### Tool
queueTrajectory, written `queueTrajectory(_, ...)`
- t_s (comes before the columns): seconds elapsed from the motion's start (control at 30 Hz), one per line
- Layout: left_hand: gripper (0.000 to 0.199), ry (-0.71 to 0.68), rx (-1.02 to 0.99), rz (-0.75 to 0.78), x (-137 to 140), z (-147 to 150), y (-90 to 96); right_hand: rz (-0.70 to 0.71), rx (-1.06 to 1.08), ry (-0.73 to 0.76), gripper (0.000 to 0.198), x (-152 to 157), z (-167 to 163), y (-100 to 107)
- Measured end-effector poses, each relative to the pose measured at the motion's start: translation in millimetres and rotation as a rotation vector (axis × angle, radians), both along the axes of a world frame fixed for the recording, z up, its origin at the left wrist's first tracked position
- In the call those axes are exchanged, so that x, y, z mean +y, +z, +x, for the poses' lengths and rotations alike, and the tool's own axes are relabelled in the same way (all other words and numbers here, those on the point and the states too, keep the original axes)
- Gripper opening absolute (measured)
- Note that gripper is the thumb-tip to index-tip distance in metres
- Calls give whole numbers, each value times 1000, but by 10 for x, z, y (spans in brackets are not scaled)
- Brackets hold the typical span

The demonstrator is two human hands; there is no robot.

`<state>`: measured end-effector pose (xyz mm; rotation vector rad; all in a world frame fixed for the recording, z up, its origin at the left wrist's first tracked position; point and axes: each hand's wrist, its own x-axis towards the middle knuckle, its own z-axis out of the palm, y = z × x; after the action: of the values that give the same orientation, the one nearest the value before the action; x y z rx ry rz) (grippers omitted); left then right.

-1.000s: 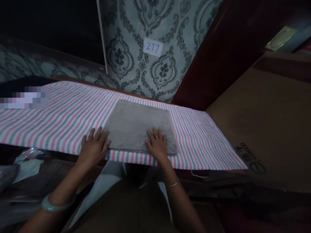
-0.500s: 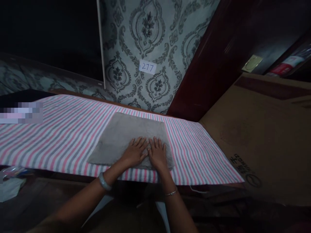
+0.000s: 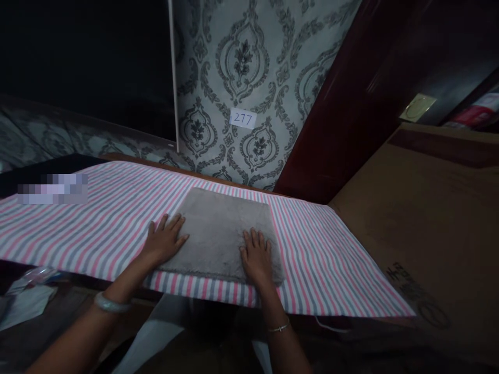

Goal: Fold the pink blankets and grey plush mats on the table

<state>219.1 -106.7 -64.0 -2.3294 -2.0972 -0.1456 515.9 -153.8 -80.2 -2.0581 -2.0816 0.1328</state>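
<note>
A grey plush cloth [image 3: 218,228], laid out flat in a rough rectangle, rests on a pink, white and grey striped tablecloth [image 3: 319,254]. My left hand [image 3: 163,241] is open at the grey cloth's left edge, its fingers spread; part of it lies over the stripes. On the right part of the grey cloth, my right hand [image 3: 257,257] rests palm down with its fingers apart. Neither hand grips anything. The cloth's near left corner is partly hidden by my left wrist.
A large cardboard box [image 3: 409,223] stands against the table's right side. Behind the table are a dark screen [image 3: 86,67] and a patterned wall with a paper label [image 3: 243,118] reading 277. A dark red panel [image 3: 327,114] rises at the back right.
My left hand has moved left, away from my right hand, to the grey cloth's left edge. My right hand stays on the cloth's right part. The view has shifted slightly.
</note>
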Motion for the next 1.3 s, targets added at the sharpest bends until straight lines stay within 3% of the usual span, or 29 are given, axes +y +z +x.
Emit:
queueTrajectory(0.13, 60, -70, 32, -6, 141, 297, 173, 0, 20, 15, 53, 165, 51, 198)
queueTrajectory(0.27, 62, -378, -82, -42, 391, 1035, 358, 62, 29, -45, 53, 480, 102, 420)
queueTrajectory(0.33, 61, -499, -121, -94, 533, 1423, 376, 102, 7, -61, 54, 586, 100, 400)
queueTrajectory(0.47, 59, -517, -139, -111, 815, 1849, 248, 69, -31, -56, 52, 640, 76, 168)
queueTrajectory(0.57, 55, -474, -139, -99, 998, 1775, 106, 59, -51, -57, 53, 639, 79, 47)
queueTrajectory(0.67, 57, -366, -135, -57, 1158, 1470, 40, 60, -69, -59, 53, 651, 88, 30)
queueTrajectory(0.83, 57, -154, -138, 30, 1313, 836, 141, 70, -48, -56, 53, 655, 89, 53)
queueTrajectory(0.97, 48, -103, -158, 137, 1224, 520, 255, 67, -29, -55, 53, 644, 82, 65)
queueTrajectory(1.17, 41, -149, -171, 219, 1027, 401, 344, 73, 3, -68, 53, 637, 80, 88)
queueTrajectory(1.3, 44, -143, -154, 192, 1017, 499, 382, 77, 2, -71, 53, 640, 79, 96)
